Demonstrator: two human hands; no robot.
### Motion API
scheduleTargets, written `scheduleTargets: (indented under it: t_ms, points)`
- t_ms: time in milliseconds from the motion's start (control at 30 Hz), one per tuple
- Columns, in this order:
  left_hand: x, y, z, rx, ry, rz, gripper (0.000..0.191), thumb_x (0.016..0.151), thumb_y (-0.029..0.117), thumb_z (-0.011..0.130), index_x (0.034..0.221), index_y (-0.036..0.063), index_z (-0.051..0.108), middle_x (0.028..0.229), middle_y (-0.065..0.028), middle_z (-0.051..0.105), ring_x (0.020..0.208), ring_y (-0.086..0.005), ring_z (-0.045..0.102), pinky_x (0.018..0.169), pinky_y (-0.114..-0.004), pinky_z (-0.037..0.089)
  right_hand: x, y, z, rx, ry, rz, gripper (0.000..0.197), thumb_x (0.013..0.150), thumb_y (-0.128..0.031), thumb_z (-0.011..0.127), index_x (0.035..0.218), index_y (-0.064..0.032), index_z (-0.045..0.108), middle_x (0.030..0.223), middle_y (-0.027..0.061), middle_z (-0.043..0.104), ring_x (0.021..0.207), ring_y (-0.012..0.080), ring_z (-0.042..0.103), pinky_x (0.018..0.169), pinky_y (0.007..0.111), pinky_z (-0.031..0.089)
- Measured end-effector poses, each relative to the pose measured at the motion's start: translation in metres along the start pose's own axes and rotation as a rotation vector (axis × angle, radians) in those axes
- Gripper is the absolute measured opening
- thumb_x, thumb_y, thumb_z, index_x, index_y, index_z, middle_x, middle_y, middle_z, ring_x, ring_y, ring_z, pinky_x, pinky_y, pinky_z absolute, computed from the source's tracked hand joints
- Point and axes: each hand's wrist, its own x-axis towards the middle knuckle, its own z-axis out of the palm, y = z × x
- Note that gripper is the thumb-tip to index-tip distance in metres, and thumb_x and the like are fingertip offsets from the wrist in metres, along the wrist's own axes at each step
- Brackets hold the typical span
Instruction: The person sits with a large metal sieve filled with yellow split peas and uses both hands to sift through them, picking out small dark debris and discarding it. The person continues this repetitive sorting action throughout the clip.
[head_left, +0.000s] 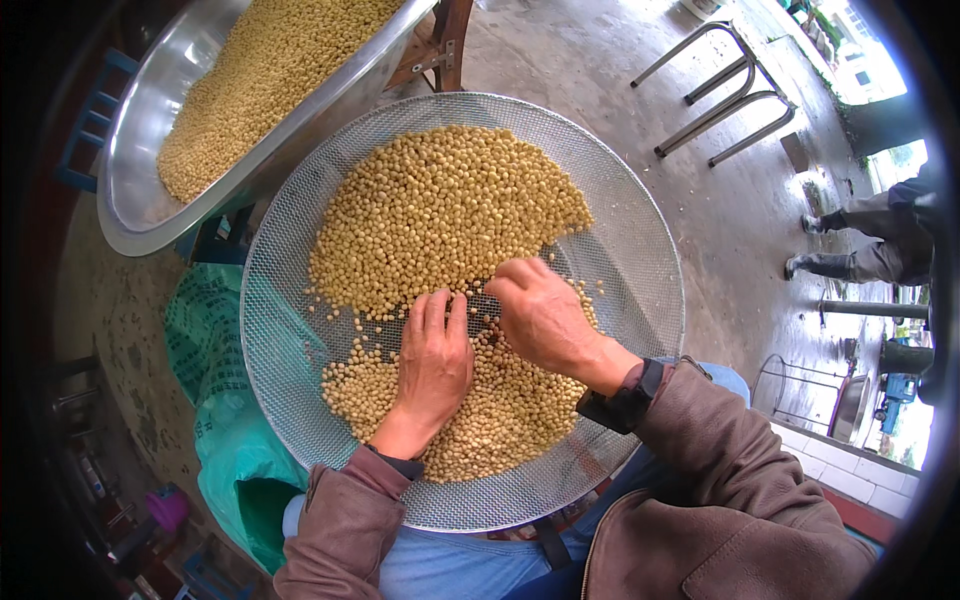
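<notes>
A round wire-mesh sieve (637, 217) rests over my lap. Pale yellow soybeans lie in it as two heaps: a larger far pile (450, 202) and a near pile (502, 427), with a strip of mesh showing between. My left hand (439, 356) is palm down at that strip, fingers extended and a little apart among the beans, with nothing seen in it. To its right, my right hand (544, 315) has curled, slightly blurred fingers over the inner edge of the piles. Its fingertips are hidden, so whether a bean is between them is unclear.
A large metal basin (131, 180) of soybeans stands at the upper left, close to the sieve. A green woven sack (232, 420) lies left of my lap. Beyond on the concrete floor are a metal-legged stool (739, 90) and another person's legs (862, 262).
</notes>
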Motion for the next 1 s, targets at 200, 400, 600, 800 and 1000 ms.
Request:
scheduleTargets:
  t_ms: [200,400,600,800,1000]
  points:
    - [0.008,0.003,0.005,-0.017,0.009,0.034,0.044,0.086,-0.002,0.063,0.129,-0.0093,0.057,0.127,-0.0235,0.054,0.121,-0.0407,0.052,0.103,-0.049,0.047,-0.001,0.012,-0.006,-0.071,-0.044,0.075,0.027,0.075,0.0,0.068,0.102,0.0019,0.067,0.111,0.0182,0.063,0.106,0.0373,0.058,0.092,0.044,0.051]
    - [0.009,0.006,0.011,-0.014,-0.025,0.085,0.039,0.084,0.001,0.063,0.122,-0.0088,0.06,0.126,-0.0221,0.055,0.121,-0.0385,0.053,0.1,-0.046,0.048,-0.005,0.008,-0.006,-0.028,-0.078,0.003,0.017,0.074,-0.002,0.067,0.09,0.0002,0.066,0.1,0.0159,0.062,0.098,0.0351,0.059,0.086,0.043,0.051]
    - [0.005,0.011,0.011,-0.131,-0.148,0.089,0.036,0.084,0.001,0.062,0.119,-0.0092,0.061,0.122,-0.0223,0.057,0.118,-0.0376,0.055,0.097,-0.045,0.049,-0.009,0.006,-0.01,0.056,-0.23,0.047,0.02,0.074,-0.006,0.069,0.092,0.0002,0.066,0.097,0.0152,0.062,0.094,0.0341,0.059,0.082,0.044,0.052]
    - [0.014,0.01,0.015,-0.026,0.007,0.049,0.043,0.086,0.0,0.06,0.128,-0.0117,0.057,0.124,-0.0231,0.056,0.12,-0.0387,0.053,0.101,-0.047,0.047,-0.004,0.006,-0.002,-0.018,-0.08,-0.045,0.046,0.075,-0.004,0.068,0.12,0.0048,0.063,0.12,0.0197,0.061,0.105,0.037,0.059,0.091,0.042,0.052]
    - [0.014,0.016,0.018,-0.159,0.043,0.07,0.033,0.079,-0.002,0.066,0.111,-0.0095,0.061,0.114,-0.0193,0.059,0.11,-0.0377,0.057,0.094,-0.047,0.048,-0.005,0.003,-0.002,0.048,-0.2,0.021,0.03,0.075,-0.006,0.069,0.104,0.0014,0.066,0.111,0.0176,0.063,0.099,0.0356,0.06,0.086,0.042,0.052]
